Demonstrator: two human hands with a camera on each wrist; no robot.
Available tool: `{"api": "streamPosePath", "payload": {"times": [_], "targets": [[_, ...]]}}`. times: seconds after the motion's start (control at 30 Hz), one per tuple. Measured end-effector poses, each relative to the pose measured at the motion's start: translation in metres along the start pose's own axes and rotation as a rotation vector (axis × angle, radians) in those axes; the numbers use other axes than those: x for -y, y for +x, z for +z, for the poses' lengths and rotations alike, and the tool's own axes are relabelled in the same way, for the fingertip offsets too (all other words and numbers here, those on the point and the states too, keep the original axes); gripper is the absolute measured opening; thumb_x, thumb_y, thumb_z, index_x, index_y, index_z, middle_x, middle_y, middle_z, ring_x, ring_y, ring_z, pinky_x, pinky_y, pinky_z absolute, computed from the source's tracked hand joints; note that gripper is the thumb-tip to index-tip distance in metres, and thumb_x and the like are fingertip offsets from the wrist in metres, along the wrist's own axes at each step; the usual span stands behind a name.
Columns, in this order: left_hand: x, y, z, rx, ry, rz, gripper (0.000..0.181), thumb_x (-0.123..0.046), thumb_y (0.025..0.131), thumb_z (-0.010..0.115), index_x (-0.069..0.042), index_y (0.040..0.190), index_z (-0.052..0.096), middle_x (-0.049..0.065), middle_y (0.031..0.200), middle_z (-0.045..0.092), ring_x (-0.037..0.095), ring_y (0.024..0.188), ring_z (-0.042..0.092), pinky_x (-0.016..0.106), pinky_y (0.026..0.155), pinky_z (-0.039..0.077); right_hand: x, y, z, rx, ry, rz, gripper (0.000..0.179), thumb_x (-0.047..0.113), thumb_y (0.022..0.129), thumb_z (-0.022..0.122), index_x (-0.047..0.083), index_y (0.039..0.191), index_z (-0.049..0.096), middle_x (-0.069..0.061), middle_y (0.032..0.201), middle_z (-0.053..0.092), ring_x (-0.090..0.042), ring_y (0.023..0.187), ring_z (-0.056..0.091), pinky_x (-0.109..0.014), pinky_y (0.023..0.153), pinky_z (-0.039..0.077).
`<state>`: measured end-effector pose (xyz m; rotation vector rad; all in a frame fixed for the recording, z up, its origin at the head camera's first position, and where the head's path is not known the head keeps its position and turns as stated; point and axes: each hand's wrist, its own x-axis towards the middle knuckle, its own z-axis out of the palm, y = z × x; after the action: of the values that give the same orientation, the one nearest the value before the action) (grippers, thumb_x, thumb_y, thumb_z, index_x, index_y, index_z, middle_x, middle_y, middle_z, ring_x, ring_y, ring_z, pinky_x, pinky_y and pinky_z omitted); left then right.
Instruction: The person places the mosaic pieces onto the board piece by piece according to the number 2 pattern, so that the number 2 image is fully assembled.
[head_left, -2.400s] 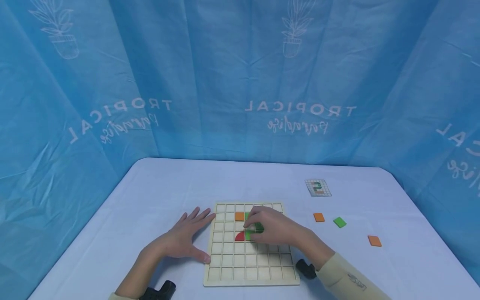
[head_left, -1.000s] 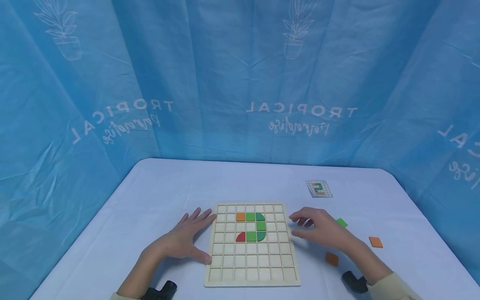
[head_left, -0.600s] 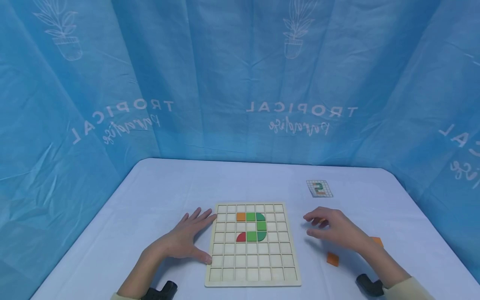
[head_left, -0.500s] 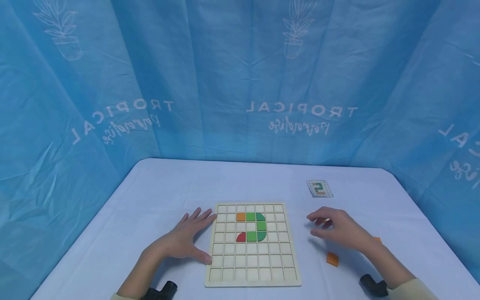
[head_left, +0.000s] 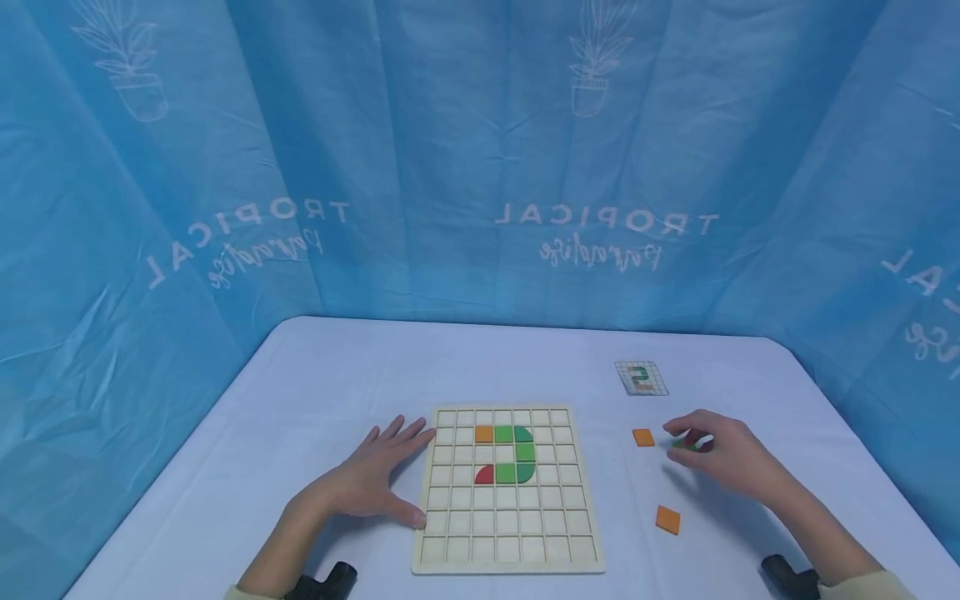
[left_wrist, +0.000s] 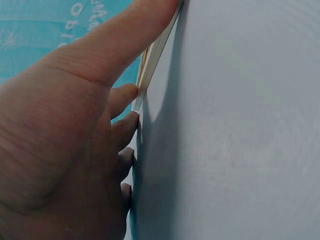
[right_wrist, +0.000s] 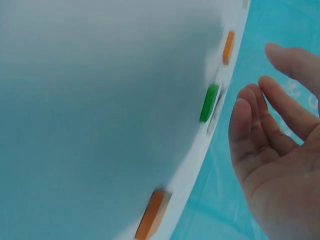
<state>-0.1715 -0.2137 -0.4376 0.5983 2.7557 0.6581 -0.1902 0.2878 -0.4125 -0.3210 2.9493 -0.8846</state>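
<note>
My left hand (head_left: 369, 477) lies with spread fingers at the left edge of a pale gridded board (head_left: 506, 523); thumb and a fingertip touch that edge. On the grid, an orange square (head_left: 483, 433), green squares (head_left: 525, 452), dark green quarter-round tiles (head_left: 526, 473) and a red quarter-round tile (head_left: 485, 474) form a curve. Right of the board, my right hand (head_left: 723, 454) hovers with loosely bent fingers over a loose green square tile (right_wrist: 209, 102). In the right wrist view a gap separates the fingers (right_wrist: 241, 117) from that tile, and they hold nothing.
Loose orange tiles lie right of the board, one farther back (head_left: 642, 437) and one nearer (head_left: 667, 520). A small pattern card (head_left: 641, 378) showing a 2-like figure lies behind them. A blue printed curtain (head_left: 420, 167) surrounds the white table (head_left: 352, 358).
My right hand has left the board and moved right, past the rear orange tile, to above the green one. The curve of tiles is now uncovered. My left hand has stayed put.
</note>
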Motion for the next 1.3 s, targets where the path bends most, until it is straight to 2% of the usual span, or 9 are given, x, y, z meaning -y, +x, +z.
{"api": "streamPosePath", "payload": {"times": [0.2, 0.4, 0.6, 0.83, 1.03, 1.3], "targets": [[-0.001, 0.001, -0.001, 0.004, -0.003, -0.008, 0.12, -0.075, 0.053, 0.075, -0.024, 0.152, 0.031, 0.0, 0.158, 0.019, 0.03, 0.145, 0.001, 0.055, 0.114, 0.0, -0.012, -0.001, -0.002, -0.029, -0.053, 0.056, 0.038, 0.023, 0.08, 0.079, 0.007, 0.113, 0.069, -0.002, 0.1, 0.065, -0.019, 0.085, 0.058, -0.03, 0.063, 0.05], [0.0, -0.002, -0.001, 0.001, -0.004, 0.018, 0.12, -0.074, 0.053, 0.076, -0.022, 0.152, 0.031, 0.002, 0.158, 0.019, 0.031, 0.145, 0.002, 0.055, 0.114, 0.001, -0.018, -0.002, -0.002, 0.002, -0.083, 0.09, 0.048, 0.028, 0.076, 0.081, 0.002, 0.114, 0.067, -0.004, 0.098, 0.062, -0.02, 0.083, 0.057, -0.031, 0.062, 0.049], [-0.002, -0.001, 0.0, 0.001, 0.0, -0.017, 0.12, -0.075, 0.052, 0.076, -0.024, 0.152, 0.032, 0.001, 0.158, 0.02, 0.031, 0.145, 0.002, 0.056, 0.114, 0.0, -0.021, -0.001, 0.001, 0.022, -0.143, 0.11, 0.055, 0.032, 0.073, 0.084, -0.001, 0.114, 0.067, -0.005, 0.096, 0.061, -0.019, 0.082, 0.058, -0.035, 0.065, 0.051], [-0.003, -0.001, -0.001, 0.003, 0.007, -0.009, 0.12, -0.076, 0.053, 0.075, -0.023, 0.152, 0.031, 0.0, 0.158, 0.019, 0.031, 0.145, 0.002, 0.055, 0.114, 0.0, -0.025, 0.001, 0.003, 0.011, -0.156, 0.102, 0.049, 0.03, 0.074, 0.083, 0.001, 0.111, 0.069, -0.003, 0.094, 0.062, -0.019, 0.082, 0.057, -0.038, 0.069, 0.052], [-0.005, -0.001, -0.003, 0.007, 0.003, -0.014, 0.12, -0.074, 0.053, 0.076, -0.023, 0.152, 0.031, 0.001, 0.158, 0.02, 0.031, 0.145, 0.001, 0.055, 0.114, 0.0, -0.023, 0.001, 0.002, 0.04, -0.128, 0.108, 0.042, 0.026, 0.077, 0.081, 0.002, 0.11, 0.07, -0.002, 0.094, 0.065, -0.019, 0.083, 0.057, -0.041, 0.073, 0.054], [-0.006, -0.002, -0.004, 0.01, -0.001, -0.012, 0.121, -0.074, 0.053, 0.077, -0.022, 0.152, 0.031, 0.002, 0.158, 0.02, 0.031, 0.145, 0.001, 0.055, 0.114, -0.001, -0.022, -0.001, 0.002, 0.045, -0.11, 0.108, 0.04, 0.024, 0.077, 0.081, 0.003, 0.109, 0.071, -0.002, 0.094, 0.066, -0.019, 0.082, 0.056, -0.04, 0.072, 0.053]]}}
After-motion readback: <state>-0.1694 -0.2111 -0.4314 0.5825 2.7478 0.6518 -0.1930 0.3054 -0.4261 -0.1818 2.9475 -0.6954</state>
